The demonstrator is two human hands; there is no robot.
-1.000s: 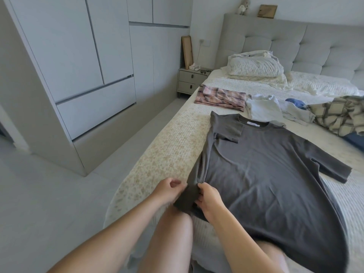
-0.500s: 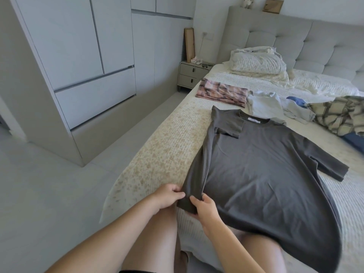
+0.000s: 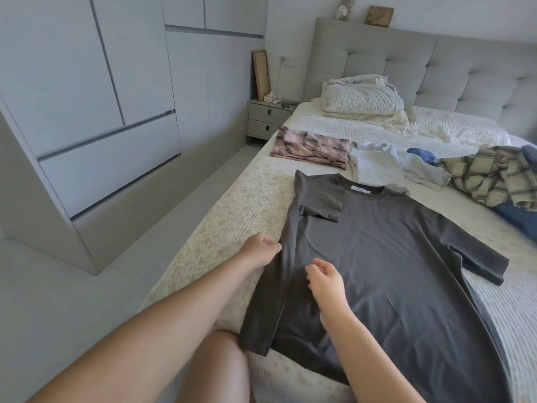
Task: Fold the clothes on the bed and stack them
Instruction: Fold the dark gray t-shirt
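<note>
A dark grey T-shirt (image 3: 386,257) lies flat on the bed (image 3: 232,228), collar away from me. Its left side and left sleeve are folded inward. The right sleeve is spread out. My left hand (image 3: 263,248) sits at the shirt's folded left edge with curled fingers, its thumb against the fabric. Whether it pinches the edge is unclear. Over the shirt's lower left part, my right hand (image 3: 325,276) has loosely curved fingers and holds nothing. The shirt's lower left hem corner (image 3: 254,343) hangs at the bed's edge.
A folded pink plaid garment (image 3: 311,145) lies beyond the shirt. Pale clothes (image 3: 377,164), a beige checked shirt (image 3: 491,175) and blue fabric (image 3: 520,219) lie loose at the right. Pillows (image 3: 363,96) rest at the headboard. A nightstand (image 3: 267,119) and wardrobe (image 3: 96,112) stand at the left.
Both hands have let go of the lower left hem corner. My left hand moved up along the folded edge and my right hand moved onto the shirt's front. The view shifted forward.
</note>
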